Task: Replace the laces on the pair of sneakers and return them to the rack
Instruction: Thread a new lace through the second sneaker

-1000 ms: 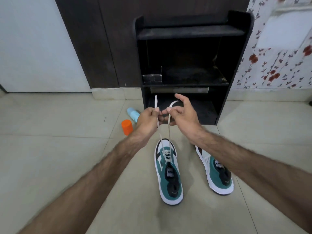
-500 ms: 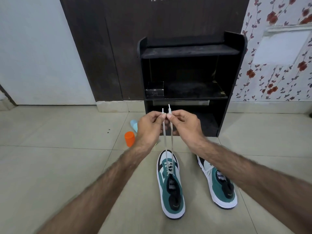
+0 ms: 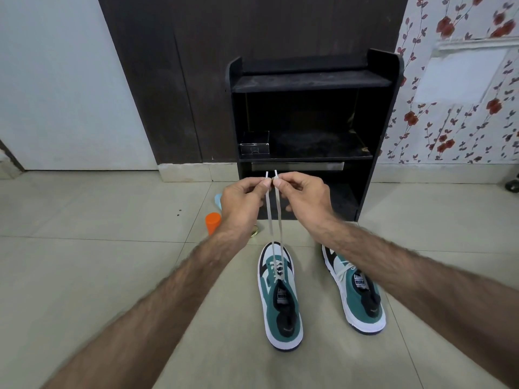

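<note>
Beige floor tiles fill the head view, with a black rack at twelve o'clock against a dark door panel and floral wallpaper at two o'clock. Both hands are raised side by side in front of the rack: the left hand pinches one lace end, the right hand pinches the other, tips level, both strands running taut down to the left sneaker at six o'clock. Just beside it at five o'clock stands the right sneaker, toes toward the rack. An orange cap sits at nine o'clock of the left wrist, and a clear box rests on the middle shelf.
</note>
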